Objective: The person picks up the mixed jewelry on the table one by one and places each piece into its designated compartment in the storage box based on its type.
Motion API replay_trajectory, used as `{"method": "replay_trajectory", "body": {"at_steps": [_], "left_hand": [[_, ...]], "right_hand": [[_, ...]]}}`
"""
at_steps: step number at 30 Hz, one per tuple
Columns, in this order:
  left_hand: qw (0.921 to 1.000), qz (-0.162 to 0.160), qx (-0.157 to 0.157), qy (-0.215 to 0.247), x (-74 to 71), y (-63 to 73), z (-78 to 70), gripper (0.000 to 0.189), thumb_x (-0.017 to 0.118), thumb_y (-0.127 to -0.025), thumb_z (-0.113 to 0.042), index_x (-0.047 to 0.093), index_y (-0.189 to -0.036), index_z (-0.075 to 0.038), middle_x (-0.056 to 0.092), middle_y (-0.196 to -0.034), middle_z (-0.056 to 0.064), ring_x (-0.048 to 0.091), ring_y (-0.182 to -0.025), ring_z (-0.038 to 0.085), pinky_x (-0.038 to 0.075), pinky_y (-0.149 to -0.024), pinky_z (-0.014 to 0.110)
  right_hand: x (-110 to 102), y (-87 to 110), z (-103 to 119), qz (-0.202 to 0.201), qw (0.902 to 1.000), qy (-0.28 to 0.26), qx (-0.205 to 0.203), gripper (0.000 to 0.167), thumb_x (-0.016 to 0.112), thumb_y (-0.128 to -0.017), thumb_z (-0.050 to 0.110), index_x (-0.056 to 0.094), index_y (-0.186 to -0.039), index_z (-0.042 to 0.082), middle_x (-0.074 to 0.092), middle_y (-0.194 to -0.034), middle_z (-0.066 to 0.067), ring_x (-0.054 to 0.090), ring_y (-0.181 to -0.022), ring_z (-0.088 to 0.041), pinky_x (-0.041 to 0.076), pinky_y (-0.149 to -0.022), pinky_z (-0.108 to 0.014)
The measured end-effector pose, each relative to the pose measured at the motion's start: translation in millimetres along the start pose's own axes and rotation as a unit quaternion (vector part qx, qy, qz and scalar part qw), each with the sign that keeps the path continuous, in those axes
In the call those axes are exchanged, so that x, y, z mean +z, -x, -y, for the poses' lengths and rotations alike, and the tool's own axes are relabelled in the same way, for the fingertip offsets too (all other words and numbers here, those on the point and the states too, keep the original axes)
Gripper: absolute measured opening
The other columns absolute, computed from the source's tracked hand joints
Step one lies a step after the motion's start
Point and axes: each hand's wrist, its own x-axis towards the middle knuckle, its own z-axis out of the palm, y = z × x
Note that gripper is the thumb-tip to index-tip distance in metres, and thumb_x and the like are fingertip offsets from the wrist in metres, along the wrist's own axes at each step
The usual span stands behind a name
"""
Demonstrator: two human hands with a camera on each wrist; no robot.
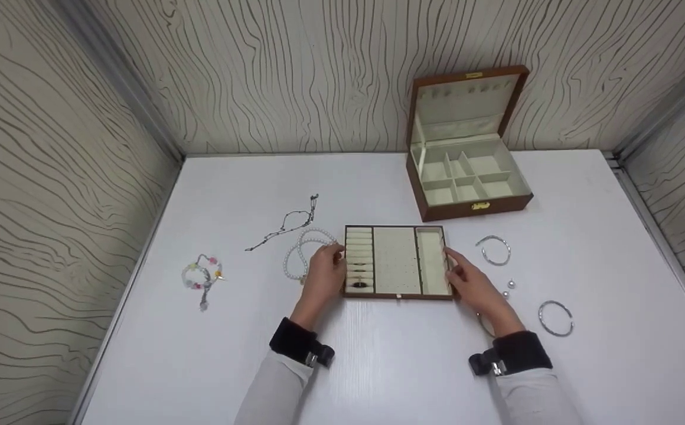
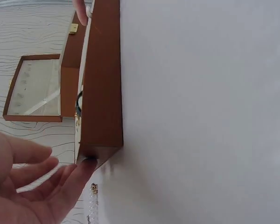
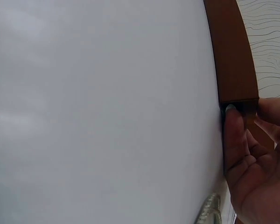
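Note:
A brown jewelry tray (image 1: 425, 296) with a cream lining lies in the middle of the white table. Its left section has ring rolls, and a dark-stoned ring (image 1: 360, 284) sits in the lowest slots. My left hand (image 1: 322, 275) grips the tray's left end; in the left wrist view its thumb (image 2: 77, 179) presses on the end wall. At the other end my right hand (image 1: 479, 289) holds the tray, its thumb (image 3: 234, 133) against the side in the right wrist view. A pearl necklace (image 1: 287, 265) lies partly behind my left hand.
An open brown jewelry box (image 1: 446, 211) with divided compartments stands back right. Bracelets (image 1: 557, 334) (image 1: 508, 254) and pearl earrings (image 1: 511, 284) lie to the right; another bangle (image 1: 484, 326) is partly under my right wrist. A chain (image 1: 277, 235) and beaded bracelet (image 1: 189, 284) lie left.

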Motion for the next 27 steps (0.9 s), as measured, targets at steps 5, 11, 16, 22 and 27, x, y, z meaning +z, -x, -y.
{"method": "replay_trajectory", "body": {"at_steps": [5,11,16,22,27], "left_hand": [[0.999,0.008,-0.041,0.018,1.0,9.9,0.3,0.034,0.053,-0.097,-0.001,0.055,-0.129,0.011,0.064,-0.101,0.014,0.062,-0.089,0.023,0.053,-0.075,0.034],[0.9986,0.014,-0.05,0.013,6.7,19.0,3.9,0.038,0.05,-0.099,-0.005,0.051,-0.135,0.01,0.064,-0.104,0.013,0.061,-0.088,0.021,0.052,-0.077,0.036],[0.9991,0.022,-0.036,-0.013,10.2,23.3,8.2,0.038,0.051,-0.099,-0.004,0.053,-0.136,0.005,0.063,-0.103,0.012,0.061,-0.095,0.024,0.051,-0.085,0.04],[0.9991,0.02,-0.026,-0.026,11.0,23.4,11.0,0.04,0.056,-0.095,-0.002,0.056,-0.135,0.002,0.063,-0.1,0.009,0.06,-0.092,0.021,0.051,-0.081,0.037],[0.9989,0.019,-0.035,-0.025,12.3,22.7,11.4,0.04,0.056,-0.094,-0.001,0.057,-0.134,0.001,0.063,-0.098,0.007,0.06,-0.09,0.019,0.051,-0.078,0.035]], "right_hand": [[1,-0.7,0,0.0,1.0,0.001,0.005,0.053,0.048,-0.103,0.011,0.03,-0.152,0.006,0.058,-0.1,-0.012,0.055,-0.083,-0.02,0.046,-0.076,-0.038],[0,-1.0,2,0.008,0.9997,-0.005,0.023,0.054,0.047,-0.104,0.013,0.028,-0.154,0.008,0.056,-0.102,-0.012,0.054,-0.083,-0.02,0.045,-0.075,-0.036],[1,-1.3,2,0.015,0.9994,-0.006,0.029,0.054,0.046,-0.104,0.015,0.027,-0.155,0.009,0.055,-0.103,-0.013,0.053,-0.083,-0.021,0.044,-0.074,-0.036],[0,-0.4,2,0.009,0.9995,-0.001,0.03,0.054,0.046,-0.104,0.015,0.028,-0.155,0.01,0.056,-0.106,-0.014,0.053,-0.087,-0.022,0.044,-0.077,-0.037],[0,0.2,3,0.001,0.9996,-0.003,0.029,0.054,0.047,-0.104,0.014,0.029,-0.154,0.01,0.057,-0.104,-0.014,0.053,-0.085,-0.022,0.044,-0.076,-0.037]]}}
